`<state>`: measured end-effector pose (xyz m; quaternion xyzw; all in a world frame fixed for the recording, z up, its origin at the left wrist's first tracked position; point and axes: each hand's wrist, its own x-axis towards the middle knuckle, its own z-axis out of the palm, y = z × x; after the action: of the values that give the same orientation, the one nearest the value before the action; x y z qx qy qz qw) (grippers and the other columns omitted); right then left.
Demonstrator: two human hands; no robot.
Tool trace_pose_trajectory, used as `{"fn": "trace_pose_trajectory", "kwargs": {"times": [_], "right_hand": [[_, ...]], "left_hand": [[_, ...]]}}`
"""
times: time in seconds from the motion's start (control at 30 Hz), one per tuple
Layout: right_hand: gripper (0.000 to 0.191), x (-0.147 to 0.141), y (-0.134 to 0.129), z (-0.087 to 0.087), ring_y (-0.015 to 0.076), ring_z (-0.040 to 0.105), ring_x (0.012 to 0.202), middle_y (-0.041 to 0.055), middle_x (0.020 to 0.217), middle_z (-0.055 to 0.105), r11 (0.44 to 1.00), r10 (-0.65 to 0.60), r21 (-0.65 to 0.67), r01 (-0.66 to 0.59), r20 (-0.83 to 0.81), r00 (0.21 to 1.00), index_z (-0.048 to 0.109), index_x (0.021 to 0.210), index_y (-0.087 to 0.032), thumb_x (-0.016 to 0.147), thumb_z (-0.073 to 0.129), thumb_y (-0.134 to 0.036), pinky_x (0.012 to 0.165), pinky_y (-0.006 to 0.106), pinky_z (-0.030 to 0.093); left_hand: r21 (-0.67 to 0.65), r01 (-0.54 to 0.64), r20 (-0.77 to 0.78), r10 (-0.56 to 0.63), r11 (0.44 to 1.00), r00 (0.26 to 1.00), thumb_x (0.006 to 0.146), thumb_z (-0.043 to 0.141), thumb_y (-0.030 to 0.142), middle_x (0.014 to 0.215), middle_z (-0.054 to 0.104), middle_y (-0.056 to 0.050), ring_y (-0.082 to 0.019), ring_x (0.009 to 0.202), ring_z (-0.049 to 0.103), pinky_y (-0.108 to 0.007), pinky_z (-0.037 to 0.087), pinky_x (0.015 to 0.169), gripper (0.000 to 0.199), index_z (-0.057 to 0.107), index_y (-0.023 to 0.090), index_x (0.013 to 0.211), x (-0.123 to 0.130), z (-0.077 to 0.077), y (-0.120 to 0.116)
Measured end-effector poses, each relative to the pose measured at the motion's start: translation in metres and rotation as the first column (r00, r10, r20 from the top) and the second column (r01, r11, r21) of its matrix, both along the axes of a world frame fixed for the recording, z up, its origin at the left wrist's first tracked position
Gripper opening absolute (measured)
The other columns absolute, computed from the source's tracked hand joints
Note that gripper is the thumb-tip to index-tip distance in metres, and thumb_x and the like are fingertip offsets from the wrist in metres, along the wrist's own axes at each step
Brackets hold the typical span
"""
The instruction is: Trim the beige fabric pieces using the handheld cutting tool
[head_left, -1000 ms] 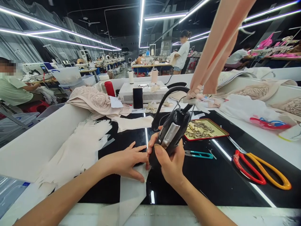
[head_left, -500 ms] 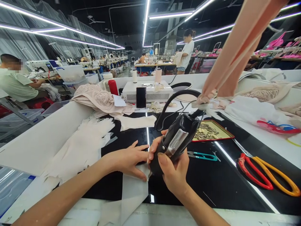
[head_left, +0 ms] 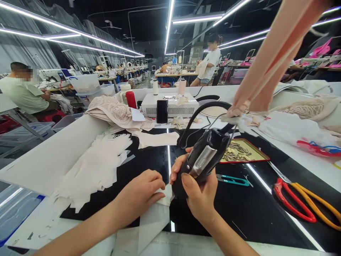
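A pale, flat fabric strip [head_left: 154, 221] runs lengthwise to the lower-centre edge. The nearer left hand [head_left: 144, 188] half-curls at its far end, whether pinching I can't tell; just rightward, the right hand [head_left: 199, 193] clasps a black cylindrical tool [head_left: 204, 160].

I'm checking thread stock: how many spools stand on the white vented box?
2: white spool left, pink spool right, both towards the back of the white vented box.

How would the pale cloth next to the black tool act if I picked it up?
The pale cloth would probably droop, because it looks thin and lies flat. It's likely light too, since it seems thin enough for the dark below to turn it greyish. It might slide easily if pushed: the black tabletop looks smooth, reflecting bright streaks.
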<state>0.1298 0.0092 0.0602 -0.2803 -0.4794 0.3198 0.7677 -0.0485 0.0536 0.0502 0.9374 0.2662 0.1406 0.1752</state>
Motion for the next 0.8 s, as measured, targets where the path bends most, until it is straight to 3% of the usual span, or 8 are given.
{"fn": "trace_pose_trajectory", "kwargs": {"times": [0.03, 0.1, 0.2, 0.3, 0.43, 0.6, 0.8], "right_hand": [[0.033, 0.001, 0.0, 0.002, 0.0119, 0.061, 0.054, -0.0046, 0.082, 0.068, 1.0, 0.005, 0.009, -0.005, -0.005, 1.0, 0.056, 0.113, -0.03, 0.091, 0.08, -0.037, 0.049, 0.026, 0.054], [0.034, 0.003, 0.002, 0.005, 0.012, 0.06, 0.053, -0.0048, 0.081, 0.067, 1.0, 0.004, 0.012, -0.004, -0.019, 1.0, 0.056, 0.113, -0.03, 0.091, 0.08, -0.038, 0.048, 0.026, 0.055], [0.037, 0.007, 0.005, 0.007, 0.0129, 0.062, 0.055, -0.0041, 0.081, 0.067, 1.0, -0.006, -0.005, 0.006, -0.038, 0.999, 0.057, 0.117, -0.029, 0.09, 0.081, -0.039, 0.049, 0.028, 0.057], [0.036, 0.011, 0.006, 0.007, 0.0135, 0.063, 0.057, -0.0037, 0.081, 0.067, 1.0, -0.02, -0.016, 0.019, -0.046, 0.999, 0.06, 0.117, -0.029, 0.09, 0.081, -0.038, 0.05, 0.028, 0.057], [0.036, 0.012, 0.004, 0.008, 0.0137, 0.063, 0.059, -0.0032, 0.081, 0.067, 1.0, -0.012, -0.02, 0.011, -0.052, 0.999, 0.061, 0.119, -0.029, 0.09, 0.08, -0.037, 0.051, 0.028, 0.058], [0.036, 0.012, -0.001, 0.005, 0.0142, 0.064, 0.06, -0.0023, 0.082, 0.068, 0.999, 0.031, -0.011, -0.032, -0.049, 0.998, 0.062, 0.12, -0.03, 0.09, 0.081, -0.038, 0.051, 0.028, 0.059], [0.034, 0.018, -0.01, 0.002, 0.0155, 0.065, 0.063, -0.0011, 0.083, 0.067, 0.998, 0.066, -0.025, -0.066, -0.021, 0.998, 0.062, 0.122, -0.029, 0.093, 0.079, -0.036, 0.053, 0.03, 0.06]], "left_hand": [[0.054, -0.036, -0.037, 0.038, 0.998, 0.999, 0.102, 0.067, 0.017, 0.107, 0.069, -0.005, -0.023, 0.1, 0.067, -0.037, 0.058, 0.091, 0.003, 0.068, 0.02, 0.104, -0.003, -0.005, -0.012], [0.13, -0.029, -0.094, 0.041, 0.991, 0.995, 0.103, 0.063, 0.015, 0.092, 0.065, -0.003, -0.022, 0.084, 0.064, -0.035, 0.057, 0.078, 0.008, 0.065, 0.02, 0.097, -0.008, -0.016, -0.031], [0.192, -0.052, -0.108, 0.074, 0.98, 0.991, 0.097, 0.058, 0.001, 0.096, 0.065, -0.004, -0.022, 0.084, 0.065, -0.035, 0.057, 0.078, 0.021, 0.065, 0.02, 0.104, -0.014, -0.03, -0.044], [0.166, -0.011, -0.081, 0.025, 0.986, 0.996, 0.09, 0.052, -0.009, 0.11, 0.067, -0.004, -0.022, 0.097, 0.068, -0.033, 0.058, 0.089, 0.04, 0.065, 0.022, 0.112, -0.022, -0.031, -0.035], [0.103, 0.157, 0.003, -0.158, 0.982, 0.987, 0.09, 0.046, -0.012, 0.122, 0.072, -0.004, -0.02, 0.113, 0.069, -0.036, 0.053, 0.111, 0.049, 0.067, 0.023, 0.118, -0.034, -0.021, -0.01], [0.09, 0.16, 0.044, -0.165, 0.983, 0.985, 0.091, 0.046, -0.009, 0.124, 0.073, -0.007, -0.02, 0.113, 0.07, -0.032, 0.06, 0.1, 0.043, 0.069, 0.017, 0.116, -0.029, -0.017, 0.005], [0.201, 0.153, 0.015, -0.16, 0.968, 0.987, 0.097, 0.053, -0.004, 0.125, 0.072, -0.01, -0.02, 0.118, 0.069, -0.03, 0.06, 0.104, 0.033, 0.068, 0.013, 0.121, -0.003, -0.031, 0.019]]}}
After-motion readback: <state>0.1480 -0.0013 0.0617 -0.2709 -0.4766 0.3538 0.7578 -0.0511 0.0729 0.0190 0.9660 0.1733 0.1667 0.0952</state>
